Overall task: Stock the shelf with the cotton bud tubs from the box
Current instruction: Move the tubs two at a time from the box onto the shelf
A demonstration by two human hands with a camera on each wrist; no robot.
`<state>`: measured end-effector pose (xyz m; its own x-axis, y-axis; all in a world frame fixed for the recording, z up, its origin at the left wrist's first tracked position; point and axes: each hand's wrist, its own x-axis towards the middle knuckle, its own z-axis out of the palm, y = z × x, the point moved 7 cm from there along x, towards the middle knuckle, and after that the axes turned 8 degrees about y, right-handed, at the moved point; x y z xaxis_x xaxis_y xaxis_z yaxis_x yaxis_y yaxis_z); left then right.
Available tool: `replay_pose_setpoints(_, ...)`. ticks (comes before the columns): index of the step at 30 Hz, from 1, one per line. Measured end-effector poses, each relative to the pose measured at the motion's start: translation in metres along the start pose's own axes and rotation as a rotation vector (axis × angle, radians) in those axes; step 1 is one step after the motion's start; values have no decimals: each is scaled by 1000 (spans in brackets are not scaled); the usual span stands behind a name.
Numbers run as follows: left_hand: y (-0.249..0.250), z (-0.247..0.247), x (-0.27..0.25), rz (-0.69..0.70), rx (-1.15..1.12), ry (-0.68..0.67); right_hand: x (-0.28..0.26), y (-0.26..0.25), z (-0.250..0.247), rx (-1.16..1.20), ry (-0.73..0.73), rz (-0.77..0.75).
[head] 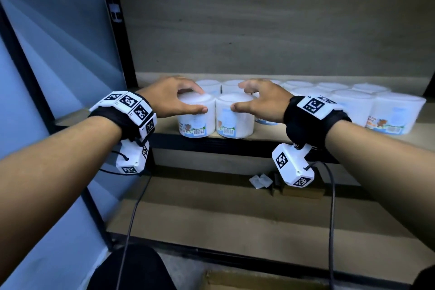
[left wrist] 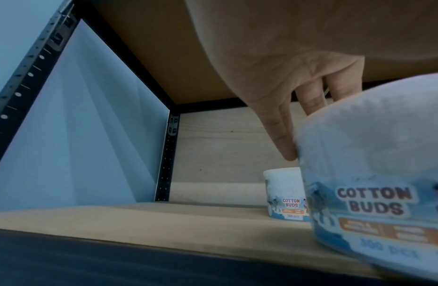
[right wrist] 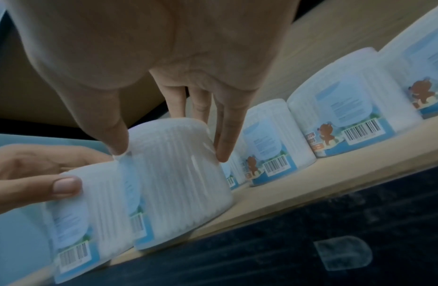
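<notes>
Each grip clasped one upright tub from above at the shelf's (head: 270,135) front edge, left hand (head: 173,96) on the left tub (head: 197,116), right hand (head: 263,101) on its touching neighbour (head: 235,116), axes vertical, back rows directly behind

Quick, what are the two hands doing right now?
Left hand: grips the front left tub from above.
Right hand: grips the tub beside it from above.

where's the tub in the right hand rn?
Head view: that tub stands at the shelf's front edge, under the right hand, touching the left hand's tub.
</notes>
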<state>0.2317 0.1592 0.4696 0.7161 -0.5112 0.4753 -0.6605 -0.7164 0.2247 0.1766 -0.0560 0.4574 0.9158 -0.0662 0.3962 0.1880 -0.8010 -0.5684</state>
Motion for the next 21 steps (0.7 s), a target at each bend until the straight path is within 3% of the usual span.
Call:
replay_pose_setpoints(5,-4,4,0,-26,-32,30,-1,-2,0,-40,15,-42)
replay_pose_setpoints(13,10,-3,-7,76,48,101,-11,-34,-4,-240,122,-336)
replay_pose_setpoints(21,12,-6,-14,131,84,52,-7,-33,-4,-214,118,-266)
